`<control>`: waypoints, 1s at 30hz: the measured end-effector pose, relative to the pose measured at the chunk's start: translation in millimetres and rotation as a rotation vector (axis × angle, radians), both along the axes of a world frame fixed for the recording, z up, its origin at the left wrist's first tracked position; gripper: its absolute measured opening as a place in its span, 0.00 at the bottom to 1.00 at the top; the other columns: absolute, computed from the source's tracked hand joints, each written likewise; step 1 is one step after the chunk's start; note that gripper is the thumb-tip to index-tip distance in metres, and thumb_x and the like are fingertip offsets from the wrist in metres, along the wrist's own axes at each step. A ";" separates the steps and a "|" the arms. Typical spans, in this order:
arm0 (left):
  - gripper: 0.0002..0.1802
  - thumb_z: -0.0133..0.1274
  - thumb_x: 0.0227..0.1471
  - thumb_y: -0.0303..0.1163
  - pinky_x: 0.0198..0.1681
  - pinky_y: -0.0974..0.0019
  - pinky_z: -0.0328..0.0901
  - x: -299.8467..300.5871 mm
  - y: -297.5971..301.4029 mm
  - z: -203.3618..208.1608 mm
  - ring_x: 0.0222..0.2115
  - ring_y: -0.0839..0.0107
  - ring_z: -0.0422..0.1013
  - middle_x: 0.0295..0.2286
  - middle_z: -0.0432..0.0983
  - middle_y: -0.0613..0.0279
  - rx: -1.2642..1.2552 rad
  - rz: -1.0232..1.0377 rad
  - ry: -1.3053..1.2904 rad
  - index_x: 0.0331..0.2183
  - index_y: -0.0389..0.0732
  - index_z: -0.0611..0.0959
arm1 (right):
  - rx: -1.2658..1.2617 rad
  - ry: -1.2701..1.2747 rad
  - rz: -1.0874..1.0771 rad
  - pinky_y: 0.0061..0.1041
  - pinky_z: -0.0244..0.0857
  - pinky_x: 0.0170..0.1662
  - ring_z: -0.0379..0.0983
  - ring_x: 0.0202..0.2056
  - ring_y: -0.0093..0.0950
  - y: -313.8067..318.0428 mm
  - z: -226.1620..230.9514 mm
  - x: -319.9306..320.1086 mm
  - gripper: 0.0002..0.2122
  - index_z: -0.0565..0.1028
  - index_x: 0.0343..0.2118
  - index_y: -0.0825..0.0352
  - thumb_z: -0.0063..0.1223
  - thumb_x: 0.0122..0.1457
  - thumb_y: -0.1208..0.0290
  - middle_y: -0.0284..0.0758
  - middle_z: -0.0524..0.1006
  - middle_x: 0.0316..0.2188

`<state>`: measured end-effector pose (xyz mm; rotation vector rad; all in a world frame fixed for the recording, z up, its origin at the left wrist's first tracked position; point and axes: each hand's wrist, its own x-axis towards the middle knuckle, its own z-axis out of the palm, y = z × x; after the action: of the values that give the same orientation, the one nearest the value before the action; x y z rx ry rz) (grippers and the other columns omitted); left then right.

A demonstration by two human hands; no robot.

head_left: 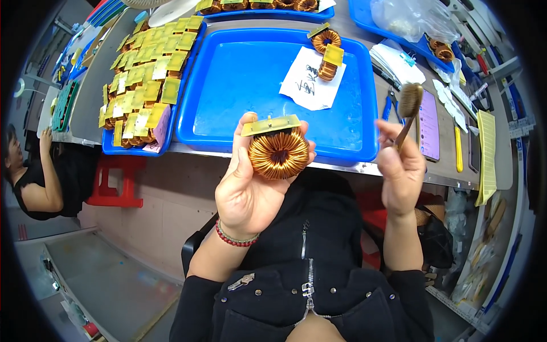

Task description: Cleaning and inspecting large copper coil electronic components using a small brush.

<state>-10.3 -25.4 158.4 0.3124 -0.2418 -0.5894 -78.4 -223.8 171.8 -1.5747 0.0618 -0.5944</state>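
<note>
Coil (278, 142): in left hand (250, 191), fingers gripping its sides, yellow board (271, 125) on top, near front edge of blue tray (239, 74) | right hand (402, 175): fingers closed on brush (410, 102), bristles up, apart from coil | blue tray: two more coils (326, 41), white paper (313, 94)

"What lies on the surface (447, 162), off to the right?"
"Blue-handled pliers (387, 108), a phone (429, 126) with a purple screen, a slim yellow tool (458, 151), a yellow sheet (486, 155) jutting past the edge."
"And far left?"
"A person (35, 194) in black, near a red stool (130, 182)."
</note>
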 end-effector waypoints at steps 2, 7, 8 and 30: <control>0.26 0.38 0.56 0.41 0.55 0.46 0.50 0.9 -2.9 -0.2 0.52 0.45 0.54 0.51 0.53 0.38 -0.020 -0.022 -0.036 0.54 0.52 0.52 | -0.063 0.085 0.124 0.10 0.48 0.22 0.57 0.20 0.12 6.1 0.7 4.7 0.09 0.74 0.36 0.74 0.48 0.52 0.79 0.31 0.69 0.28; 0.26 0.38 0.56 0.41 0.55 0.46 0.51 -2.5 -5.7 6.5 0.53 0.49 0.53 0.52 0.52 0.38 -0.016 -0.031 -0.034 0.54 0.51 0.51 | -0.087 0.057 0.226 0.16 0.57 0.31 0.65 0.28 0.19 25.7 12.2 17.0 0.06 0.76 0.32 0.74 0.52 0.49 0.82 0.33 0.71 0.25; 0.26 0.37 0.56 0.41 0.55 0.47 0.51 -3.5 -6.1 7.3 0.53 0.50 0.53 0.52 0.51 0.38 -0.012 -0.015 -0.020 0.54 0.51 0.51 | -0.105 -0.030 0.223 0.14 0.55 0.25 0.64 0.23 0.17 28.1 10.1 22.0 0.06 0.76 0.30 0.72 0.57 0.48 0.80 0.32 0.71 0.22; 0.28 0.43 0.54 0.39 0.54 0.52 0.54 -1.7 -14.8 5.9 0.52 0.55 0.57 0.51 0.54 0.42 0.034 -0.054 -0.051 0.53 0.50 0.51 | -0.020 0.052 0.272 0.11 0.51 0.21 0.55 0.19 0.09 29.9 10.8 16.7 0.26 0.67 0.47 0.72 0.59 0.41 0.84 0.35 0.65 0.40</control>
<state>-12.0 -40.2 164.3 0.3549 -0.2905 -0.6395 -61.7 -193.9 182.6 -1.5844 -0.1183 -0.3417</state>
